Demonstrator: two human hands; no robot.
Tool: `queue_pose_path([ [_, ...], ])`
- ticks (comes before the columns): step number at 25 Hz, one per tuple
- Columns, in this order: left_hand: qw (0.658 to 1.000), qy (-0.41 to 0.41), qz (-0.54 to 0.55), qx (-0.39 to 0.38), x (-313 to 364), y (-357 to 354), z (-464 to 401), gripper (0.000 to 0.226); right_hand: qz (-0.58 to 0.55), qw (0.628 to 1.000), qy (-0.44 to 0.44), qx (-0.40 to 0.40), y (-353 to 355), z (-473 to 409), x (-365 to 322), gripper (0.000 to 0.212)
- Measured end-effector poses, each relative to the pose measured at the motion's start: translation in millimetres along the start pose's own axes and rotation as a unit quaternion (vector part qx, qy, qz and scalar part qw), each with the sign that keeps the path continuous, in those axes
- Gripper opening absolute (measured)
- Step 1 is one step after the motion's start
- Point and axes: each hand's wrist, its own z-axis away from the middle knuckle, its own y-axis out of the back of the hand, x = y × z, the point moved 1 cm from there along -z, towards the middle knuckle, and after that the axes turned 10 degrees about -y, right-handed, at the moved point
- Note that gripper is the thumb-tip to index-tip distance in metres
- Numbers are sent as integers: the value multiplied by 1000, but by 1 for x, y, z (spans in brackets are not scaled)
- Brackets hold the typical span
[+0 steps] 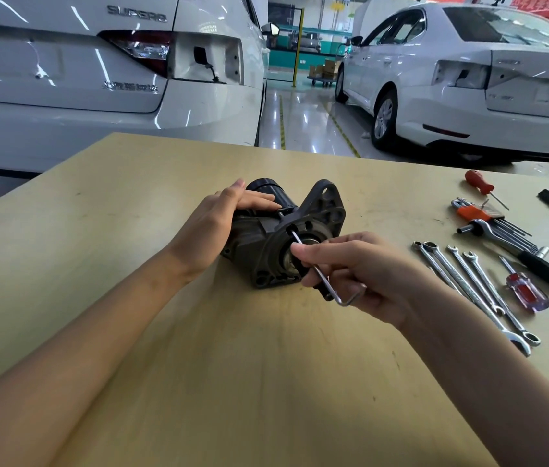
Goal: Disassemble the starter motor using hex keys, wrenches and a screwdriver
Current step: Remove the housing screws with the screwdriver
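The starter motor lies on its side near the middle of the desk, its flanged mounting end turned toward the near edge and its black cylindrical body pointing toward the far edge. The left hand rests on top of the motor's housing, fingers fairly straight and laid flat along it, pressing it down. The right hand pinches the long shaft of an L-shaped hex key between thumb and curled fingers; the key's tip sits in a bolt hole on the motor's flange, and its short bent end points out beside the palm.

Toward the right edge of the desk lie four combination wrenches side by side, a screwdriver with a clear red-and-blue handle just beside them, a ratchet handle with a black grip, and a set of hex keys in an orange holder. A red-handled screwdriver sits nearer the far right corner. Beyond the far edge stand two white cars.
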Motion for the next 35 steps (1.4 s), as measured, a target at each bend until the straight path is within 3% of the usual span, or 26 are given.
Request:
queue_pose_path([
  [9, 1000, -5, 0, -5, 0, -1, 0, 62, -22, 995, -12, -95, 8, 4, -4, 40],
  [12, 1000, -3, 10, -2, 2, -1, 0, 61, -52, 989, -35, -131, 12, 4, -6, 30],
  [17, 1000, -2, 8, -7, 2, 0, 0, 61, -76, 988, -30, -127, 11, 4, -4, 19],
  [20, 1000, 0, 5, -4, 2, 0, 0, 60, -75, 991, -23, -109, 10, 4, -3, 27],
  [24, 1000, 3, -8, 1, 3, 0, 0, 61, -66, 996, -11, -61, 9, 4, -3, 36],
  [28, 1000, 1, -9, 2, 5, 0, -1, 60, -32, 999, 21, 4, 7, 10, -3, 11],
  [30, 1000, 4, -6, -1, 5, 0, -1, 59, 23, 995, 58, 73, 2, 12, -2, 4],
  [33, 1000, -1, -3, 2, 3, 0, 0, 57, 145, 952, 161, 217, -11, 13, 4, 14],
  [35, 1000, -10, -4, 2, 3, -1, 0, 57, 268, 882, 232, 310, -22, 12, 11, 17],
])
